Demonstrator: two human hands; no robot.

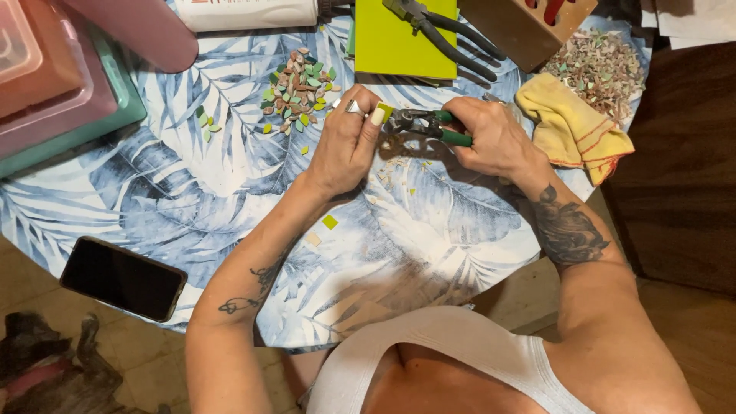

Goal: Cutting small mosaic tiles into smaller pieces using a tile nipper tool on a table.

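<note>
My left hand [349, 138] pinches a small yellow-green tile piece [386, 112] between thumb and fingers. My right hand [491, 138] grips green-handled nippers [425, 124], whose jaws meet the tile piece. Both hands hover over the middle of a round table with a blue leaf-print cloth [192, 192]. Small pale chips [391, 170] lie on the cloth under the hands. A loose green square [330, 222] and a beige chip [313, 239] lie nearer to me.
A pile of leaf-shaped tile bits [299, 88], a yellow-green tile sheet [402, 38] with dark pliers [445, 34], a yellow cloth [571, 126], a heap of offcuts [602, 69], stacked plastic boxes [54, 84], a phone [123, 277] at the table's edge, an animal [46, 368] on the floor.
</note>
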